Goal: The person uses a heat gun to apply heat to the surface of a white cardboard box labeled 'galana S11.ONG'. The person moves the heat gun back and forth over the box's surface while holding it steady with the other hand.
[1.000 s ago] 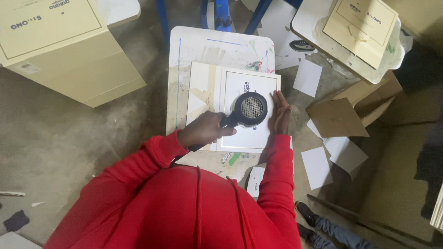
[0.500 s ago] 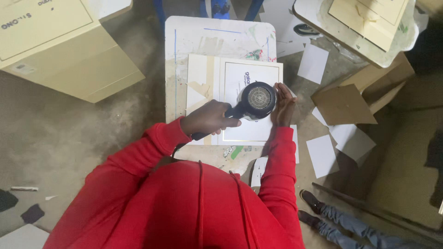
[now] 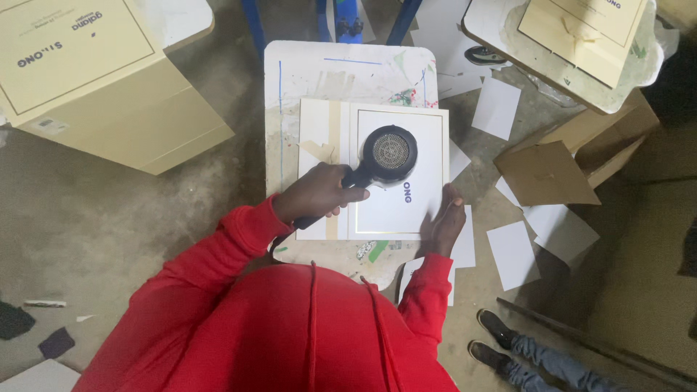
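The left hand [image 3: 319, 194] grips the black round hair dryer [image 3: 389, 152], now moved further up the flat white cardboard box [image 3: 396, 210]; the right hand [image 3: 443, 221] lies open, pressing the box's lower right edge.

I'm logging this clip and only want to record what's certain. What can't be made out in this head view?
- Left hand: its grip hides the black hair dryer handle.
- Hair dryer: whether it runs cannot be told; only its rear grille shows.
- White flat box: the dryer covers part of its top.
- Right hand: palm contact on the box edge is hidden.
- Small table: near edge hidden by the red hoodie.
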